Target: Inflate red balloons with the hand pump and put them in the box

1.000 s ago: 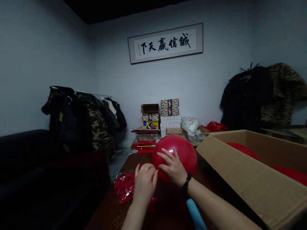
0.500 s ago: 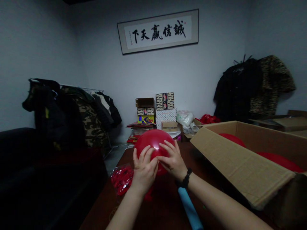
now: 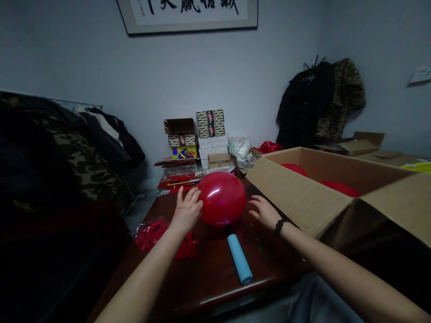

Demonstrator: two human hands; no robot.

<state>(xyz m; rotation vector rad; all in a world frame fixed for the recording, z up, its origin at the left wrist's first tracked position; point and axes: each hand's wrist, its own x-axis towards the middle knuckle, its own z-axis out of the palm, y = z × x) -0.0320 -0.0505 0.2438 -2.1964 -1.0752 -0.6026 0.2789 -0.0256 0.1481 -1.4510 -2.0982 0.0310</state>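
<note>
A round, inflated red balloon (image 3: 222, 198) is over the dark table in front of me. My left hand (image 3: 187, 208) is at its left side, with curled fingertips against it, and seems to hold it; the tips are partly hidden. Off the balloon's right side, my right hand (image 3: 265, 212) has its fingers apart and holds nothing. A light blue tube (image 3: 239, 259) lies on the table below the balloon. Beside my left forearm rests a clear bag of uninflated red balloons (image 3: 151, 234), with loose red ones (image 3: 188, 247) spilling nearby.
On the right stands an open cardboard box (image 3: 299, 193) with red balloons (image 3: 340, 187) inside. Stacked boxes (image 3: 213, 147) and flat red packets (image 3: 178, 179) sit at the table's far end. Clothes hang on a rack (image 3: 101, 130) at left and on the wall (image 3: 310, 103) at right.
Both hands were together at the balloon; my right hand has let go and moved right. The left stays on its left side. My view has tilted down and turned right, uncovering the blue tube.
</note>
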